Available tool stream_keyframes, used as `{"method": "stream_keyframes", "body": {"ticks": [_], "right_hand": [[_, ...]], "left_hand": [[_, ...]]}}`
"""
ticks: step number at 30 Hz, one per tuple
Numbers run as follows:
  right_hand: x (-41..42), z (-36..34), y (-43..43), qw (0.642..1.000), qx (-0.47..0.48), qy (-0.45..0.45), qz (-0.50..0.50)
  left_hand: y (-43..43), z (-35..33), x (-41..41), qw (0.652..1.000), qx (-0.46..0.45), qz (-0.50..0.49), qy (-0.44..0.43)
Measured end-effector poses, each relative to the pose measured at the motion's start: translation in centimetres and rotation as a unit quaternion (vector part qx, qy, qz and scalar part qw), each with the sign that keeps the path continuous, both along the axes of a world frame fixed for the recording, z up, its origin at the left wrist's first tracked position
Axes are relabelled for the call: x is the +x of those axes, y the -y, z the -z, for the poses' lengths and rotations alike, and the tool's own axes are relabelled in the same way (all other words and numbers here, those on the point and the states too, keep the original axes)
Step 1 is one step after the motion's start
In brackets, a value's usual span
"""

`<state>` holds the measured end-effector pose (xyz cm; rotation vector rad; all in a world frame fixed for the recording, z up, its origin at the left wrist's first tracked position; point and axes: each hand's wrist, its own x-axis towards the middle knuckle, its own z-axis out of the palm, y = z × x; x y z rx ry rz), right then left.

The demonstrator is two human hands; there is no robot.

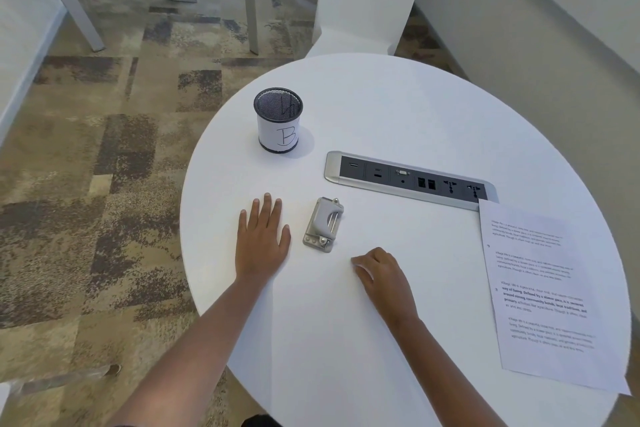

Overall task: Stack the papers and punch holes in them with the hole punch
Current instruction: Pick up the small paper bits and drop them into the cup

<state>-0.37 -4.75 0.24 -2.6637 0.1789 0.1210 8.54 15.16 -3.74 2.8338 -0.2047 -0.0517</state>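
Note:
A small grey metal hole punch (322, 223) lies on the round white table (398, 107), between my two hands. My left hand (261, 239) rests flat to its left, fingers spread, holding nothing. A blank white sheet (322, 340) lies in front of me, its edges faint against the table. My right hand (382, 279) sits on it with fingers curled over its far edge, just below and right of the punch. A printed sheet (543, 291) lies apart at the table's right edge.
A black mesh pen cup (278, 121) labelled B stands beyond my left hand. A silver power and socket strip (408, 178) is set into the table, its right end under the printed sheet's corner. A white chair (367, 0) stands behind the table.

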Motion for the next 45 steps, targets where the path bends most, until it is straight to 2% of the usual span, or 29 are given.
{"method": "stream_keyframes", "body": {"ticks": [11, 16, 21, 23, 24, 25, 27, 31, 32, 34, 45], "right_hand": [[1.9, -0.1, 0.2, 0.981, -0.154, -0.04, -0.109], [1.9, -0.4, -0.5, 0.966, -0.212, 0.046, -0.144], [2.5, -0.3, -1.0, 0.967, -0.212, 0.065, -0.122], [3.2, 0.5, -0.4, 0.995, -0.088, 0.03, -0.033], [3.5, 0.7, 0.0, 0.999, 0.013, -0.015, 0.032], [3.9, 0.7, 0.4, 0.989, 0.108, -0.041, 0.092], [4.7, 0.5, 1.3, 0.947, 0.248, -0.035, 0.2], [7.3, -0.8, 2.4, 0.852, 0.438, -0.006, 0.288], [8.1, -1.3, 2.5, 0.837, 0.461, -0.004, 0.294], [10.0, -2.3, 2.1, 0.829, 0.482, 0.004, 0.284], [20.9, -8.5, -4.8, 0.848, 0.509, 0.019, 0.145]], "left_hand": [[0.1, -0.3, -0.1, 1.0, -0.008, 0.0, 0.008], [0.2, -0.1, 0.0, 1.0, -0.013, -0.003, 0.009], [0.1, 0.0, 0.0, 1.0, -0.011, -0.002, 0.007], [0.1, -0.1, 0.0, 1.0, -0.011, -0.001, 0.009], [0.1, -0.1, -0.1, 1.0, -0.011, -0.001, 0.011], [0.1, -0.2, 0.0, 1.0, -0.01, -0.001, 0.014], [0.1, -0.2, -0.1, 1.0, -0.008, 0.0, 0.02], [0.1, -0.1, 0.0, 0.999, -0.014, -0.006, 0.033], [0.1, -0.1, 0.0, 0.999, -0.015, -0.007, 0.035], [0.2, -0.1, 0.1, 0.999, -0.014, -0.006, 0.036], [0.5, -0.4, 1.8, 0.999, -0.009, 0.003, 0.037]]}}
